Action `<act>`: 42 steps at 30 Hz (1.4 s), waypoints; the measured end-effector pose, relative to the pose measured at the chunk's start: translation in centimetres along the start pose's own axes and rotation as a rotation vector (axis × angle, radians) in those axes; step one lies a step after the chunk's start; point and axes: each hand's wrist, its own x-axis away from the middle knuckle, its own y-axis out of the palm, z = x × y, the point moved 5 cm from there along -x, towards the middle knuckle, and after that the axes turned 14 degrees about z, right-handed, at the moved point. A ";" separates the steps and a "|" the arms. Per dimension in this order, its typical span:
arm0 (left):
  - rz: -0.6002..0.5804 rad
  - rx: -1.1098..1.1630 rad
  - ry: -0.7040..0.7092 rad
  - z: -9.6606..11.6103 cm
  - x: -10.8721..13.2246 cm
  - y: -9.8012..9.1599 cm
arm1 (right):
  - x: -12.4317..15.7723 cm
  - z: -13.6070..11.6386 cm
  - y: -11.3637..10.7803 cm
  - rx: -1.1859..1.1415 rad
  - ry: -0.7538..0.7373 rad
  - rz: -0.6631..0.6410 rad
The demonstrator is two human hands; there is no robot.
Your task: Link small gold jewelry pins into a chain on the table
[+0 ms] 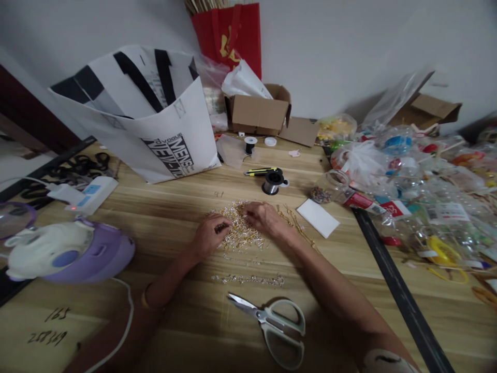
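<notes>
A pile of small gold and silver beaded pieces (243,235) lies at the middle of the wooden table. My left hand (212,234) is at the pile's left edge, fingers curled over some small dark-gold pieces. At the upper right of the pile is my right hand (261,216), its fingers bent down and pressed together; what they hold, if anything, is too small to tell. Below the pile a beaded strand (248,280) lies crosswise, with a thinner, shorter strand (241,260) above it. Gold chains (297,223) rest beside my right wrist.
Scissors (272,321) lie near the front. Behind the pile are a wire spool (273,182) and a yellow cutter (262,171). A white bag (155,129) and a purple device (89,251) stand left. Plastic bags (419,176) crowd the right, near a white card (318,217).
</notes>
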 end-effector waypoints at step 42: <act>-0.018 -0.043 -0.122 -0.9 -1.1 -2.2 | -0.1 1.3 -1.4 -0.307 0.201 0.048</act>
